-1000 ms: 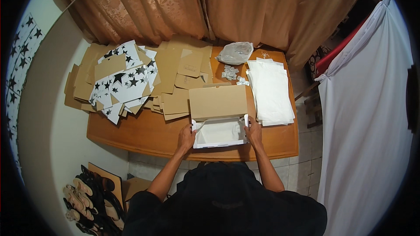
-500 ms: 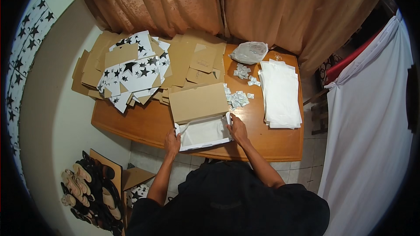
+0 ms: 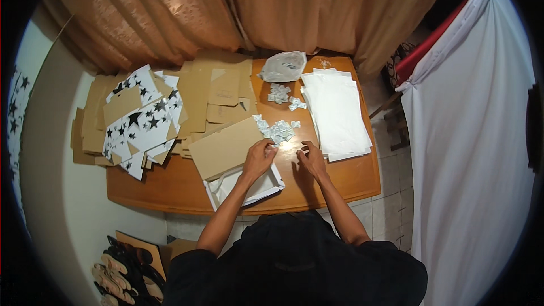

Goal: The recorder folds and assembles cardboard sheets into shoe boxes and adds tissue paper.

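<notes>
An open white box (image 3: pixel 266 191) with a brown inner lid (image 3: pixel 224 150) lies at a slant near the table's front edge. White tissue paper (image 3: pixel 229 183) lines it, partly covered by my left forearm. My left hand (image 3: pixel 259 160) reaches over the box to the near edge of a pile of small silvery-white sachets (image 3: pixel 279 131). Its thumb and fingers pinch together on what looks like one sachet. To the right of the box, my right hand (image 3: pixel 312 161) hovers over the wood, fingers bent and apart, holding nothing.
On the wooden table (image 3: pixel 345 178), a stack of white paper sheets (image 3: pixel 337 116) lies at the right. Behind the sachets sits a clear plastic bag (image 3: pixel 283 67). Flat brown cardboard (image 3: pixel 195 99) and star-printed white cardboard pieces (image 3: pixel 144 119) are heaped at the left. Shoes (image 3: pixel 122 275) stand lower left.
Both hands have let go of the box sides. My left hand has moved across to the sachets, and my right hand has drawn away from the box. The box now sits more slanted.
</notes>
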The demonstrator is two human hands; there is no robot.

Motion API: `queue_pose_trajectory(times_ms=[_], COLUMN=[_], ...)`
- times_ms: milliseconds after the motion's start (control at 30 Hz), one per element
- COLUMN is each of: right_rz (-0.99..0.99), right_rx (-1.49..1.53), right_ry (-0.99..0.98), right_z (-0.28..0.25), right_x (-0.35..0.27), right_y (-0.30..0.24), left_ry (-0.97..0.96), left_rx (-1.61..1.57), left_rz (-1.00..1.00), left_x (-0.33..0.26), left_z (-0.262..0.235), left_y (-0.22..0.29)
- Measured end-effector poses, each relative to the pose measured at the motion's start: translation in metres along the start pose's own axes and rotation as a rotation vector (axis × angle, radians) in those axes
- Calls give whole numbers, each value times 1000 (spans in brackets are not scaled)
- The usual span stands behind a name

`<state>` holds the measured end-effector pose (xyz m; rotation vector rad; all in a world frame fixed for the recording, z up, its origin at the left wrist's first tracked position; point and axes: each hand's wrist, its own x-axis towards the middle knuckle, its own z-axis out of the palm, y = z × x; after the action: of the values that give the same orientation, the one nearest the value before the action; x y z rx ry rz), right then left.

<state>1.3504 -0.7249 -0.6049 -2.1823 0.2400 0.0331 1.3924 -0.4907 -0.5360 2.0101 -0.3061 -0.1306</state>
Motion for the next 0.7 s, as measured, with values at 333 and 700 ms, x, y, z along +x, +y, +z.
queue_pose_trajectory(times_ms=[333, 700], right_rz=[168, 10], right_rx=[22, -167], right_ry=[-68, -46], right_z=[-23, 4], right_x=[60, 128], right_y=[6, 35], left_ry=[-215, -191], left_rx=[180, 424], left_rz=[-147, -86], left_x=[111, 149], left_z=[92, 138], left_y=[-43, -89])
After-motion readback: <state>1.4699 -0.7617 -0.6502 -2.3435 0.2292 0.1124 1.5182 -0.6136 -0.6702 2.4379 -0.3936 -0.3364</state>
